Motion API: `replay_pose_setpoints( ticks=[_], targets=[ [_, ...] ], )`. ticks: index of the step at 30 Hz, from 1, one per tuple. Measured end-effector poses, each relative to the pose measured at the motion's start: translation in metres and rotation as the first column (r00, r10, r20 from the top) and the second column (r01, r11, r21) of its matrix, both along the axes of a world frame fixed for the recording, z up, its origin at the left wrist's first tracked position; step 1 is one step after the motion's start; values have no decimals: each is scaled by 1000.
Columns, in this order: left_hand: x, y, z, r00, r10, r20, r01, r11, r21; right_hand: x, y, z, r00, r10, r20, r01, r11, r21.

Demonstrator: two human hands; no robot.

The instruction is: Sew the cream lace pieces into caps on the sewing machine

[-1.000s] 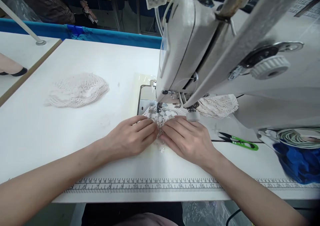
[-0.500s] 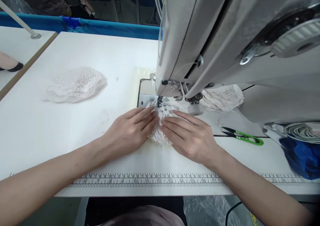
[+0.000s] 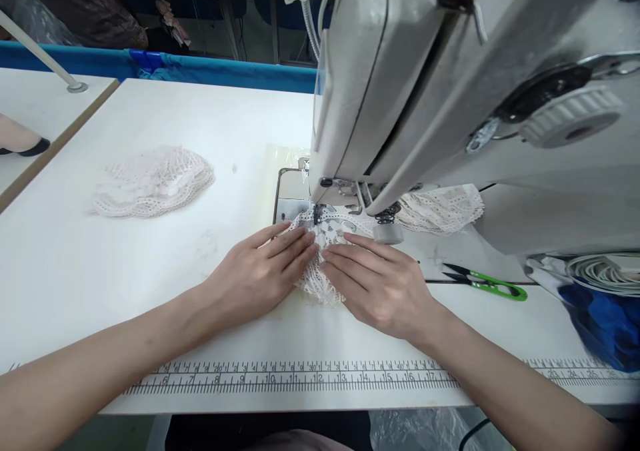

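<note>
White lace fabric (image 3: 320, 286) lies on the sewing machine's bed, its upper edge beneath the presser foot (image 3: 317, 215). On the lace's left side rests my left hand (image 3: 257, 271), fingers stretched out and flat, fingertips just below the foot. My right hand (image 3: 383, 281) presses the right side with its fingers extended, also open. The two sets of fingertips nearly meet, and a strip of lace shows between them. Part of the fabric is hidden under both hands. The grey-white sewing machine (image 3: 365, 98) stands over the work.
Left on the table (image 3: 240, 124) sits a pile of white lace pieces (image 3: 155, 181). More lace (image 3: 443, 208) lies behind the needle area at right. Green-handled thread snips (image 3: 487, 282) are right of my hand. A printed ruler (image 3: 280, 378) runs along the front edge. Blue cloth (image 3: 597, 318) is far right.
The camera view has tilted up a little, so the table and machine appear lower. My hands stay flat on the lace; the left fingers have shifted slightly over it.
</note>
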State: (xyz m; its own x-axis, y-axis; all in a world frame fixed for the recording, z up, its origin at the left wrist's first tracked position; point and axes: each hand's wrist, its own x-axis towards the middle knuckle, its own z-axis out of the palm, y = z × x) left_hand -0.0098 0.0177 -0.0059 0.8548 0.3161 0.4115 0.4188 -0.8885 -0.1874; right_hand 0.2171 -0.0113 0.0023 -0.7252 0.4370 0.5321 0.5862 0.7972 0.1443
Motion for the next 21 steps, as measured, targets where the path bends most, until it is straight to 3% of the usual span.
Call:
replay_pose_setpoints(
  ticks=[7,15,21],
  targets=[
    [1,4,-3,999,20,34,-18,997,-80,2,3,-3,1000,-3,1,3,1000,-23],
    [2,5,1,999,34,-8,-34,999,-8,3,7,-4,999,-29,47,27,999,28],
    [2,8,2,999,36,-11,-36,999,-26,1,7,-6,998,-36,50,34,999,39]
  ],
)
